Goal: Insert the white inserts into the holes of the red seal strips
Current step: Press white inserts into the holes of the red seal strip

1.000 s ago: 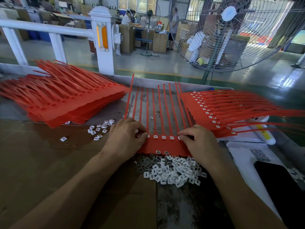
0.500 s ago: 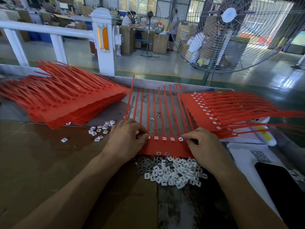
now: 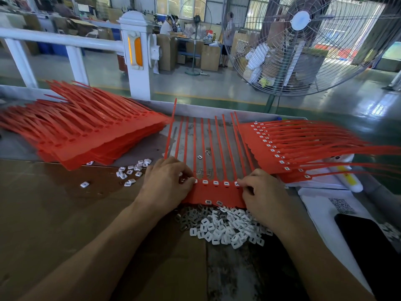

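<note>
Inserts [image 3: 225, 183] now fill one more hole at the right end of the red strip [image 3: 217, 193] lying mid-tabletop, so that row's nearly done, left hand [image 3: 167, 181] and right hand [image 3: 263, 192] both pinching its ends.

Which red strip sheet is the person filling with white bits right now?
Find the big round metal fan, then look down to the two bare hands. The flat red plastic seal sheet lies between the left hand and right hand. Unlike the piled red stacks on either side, it lies single, tails pointing away.
</note>
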`<action>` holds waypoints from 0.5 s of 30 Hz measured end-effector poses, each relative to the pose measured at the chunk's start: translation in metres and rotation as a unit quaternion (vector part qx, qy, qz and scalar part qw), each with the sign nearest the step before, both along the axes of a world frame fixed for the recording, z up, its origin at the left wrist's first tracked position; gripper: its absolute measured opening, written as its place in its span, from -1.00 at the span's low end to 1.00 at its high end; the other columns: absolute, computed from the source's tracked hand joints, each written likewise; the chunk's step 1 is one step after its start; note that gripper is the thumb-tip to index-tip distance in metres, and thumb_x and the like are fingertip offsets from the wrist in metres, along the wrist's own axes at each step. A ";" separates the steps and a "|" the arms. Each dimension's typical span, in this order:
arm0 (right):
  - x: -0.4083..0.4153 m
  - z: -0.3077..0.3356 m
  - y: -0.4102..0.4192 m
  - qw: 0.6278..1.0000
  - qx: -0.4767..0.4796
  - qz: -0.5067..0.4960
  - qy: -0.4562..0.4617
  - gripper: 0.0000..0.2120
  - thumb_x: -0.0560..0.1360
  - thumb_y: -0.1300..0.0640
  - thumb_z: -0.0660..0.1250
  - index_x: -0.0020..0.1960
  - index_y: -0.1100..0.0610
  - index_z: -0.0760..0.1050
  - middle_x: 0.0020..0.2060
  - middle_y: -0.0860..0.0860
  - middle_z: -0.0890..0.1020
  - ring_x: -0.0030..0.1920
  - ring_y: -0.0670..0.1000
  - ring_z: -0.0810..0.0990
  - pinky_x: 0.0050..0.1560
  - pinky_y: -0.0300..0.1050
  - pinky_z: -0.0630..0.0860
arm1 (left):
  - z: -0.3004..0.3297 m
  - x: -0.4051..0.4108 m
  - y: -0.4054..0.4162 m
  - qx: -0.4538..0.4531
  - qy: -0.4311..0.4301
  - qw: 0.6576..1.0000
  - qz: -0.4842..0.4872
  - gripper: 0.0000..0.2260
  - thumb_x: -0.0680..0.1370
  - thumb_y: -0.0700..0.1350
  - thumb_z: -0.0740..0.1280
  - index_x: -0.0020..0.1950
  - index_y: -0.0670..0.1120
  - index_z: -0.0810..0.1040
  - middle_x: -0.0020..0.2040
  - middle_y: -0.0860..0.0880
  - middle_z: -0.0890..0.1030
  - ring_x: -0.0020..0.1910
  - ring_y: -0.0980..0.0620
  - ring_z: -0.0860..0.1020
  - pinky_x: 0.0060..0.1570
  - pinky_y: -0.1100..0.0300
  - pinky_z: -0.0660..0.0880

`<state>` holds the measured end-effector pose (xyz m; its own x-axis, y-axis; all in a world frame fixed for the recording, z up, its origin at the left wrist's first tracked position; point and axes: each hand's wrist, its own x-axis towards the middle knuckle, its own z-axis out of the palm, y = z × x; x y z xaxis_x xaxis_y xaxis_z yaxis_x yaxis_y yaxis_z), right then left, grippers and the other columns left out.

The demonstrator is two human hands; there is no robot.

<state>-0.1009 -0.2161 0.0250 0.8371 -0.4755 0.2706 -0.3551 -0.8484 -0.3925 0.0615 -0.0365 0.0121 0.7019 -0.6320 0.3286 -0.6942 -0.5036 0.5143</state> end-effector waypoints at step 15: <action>0.001 0.007 0.006 0.998 -0.038 0.002 0.048 -0.72 0.64 0.22 0.26 0.28 0.12 0.64 0.14 -0.01 0.55 0.14 0.02 0.59 0.20 -0.04 0.52 | -0.002 0.002 0.000 0.006 0.006 1.000 0.007 -0.89 0.54 0.15 0.40 0.00 0.17 0.63 0.09 0.18 0.52 0.21 0.10 0.42 0.31 0.04 0.25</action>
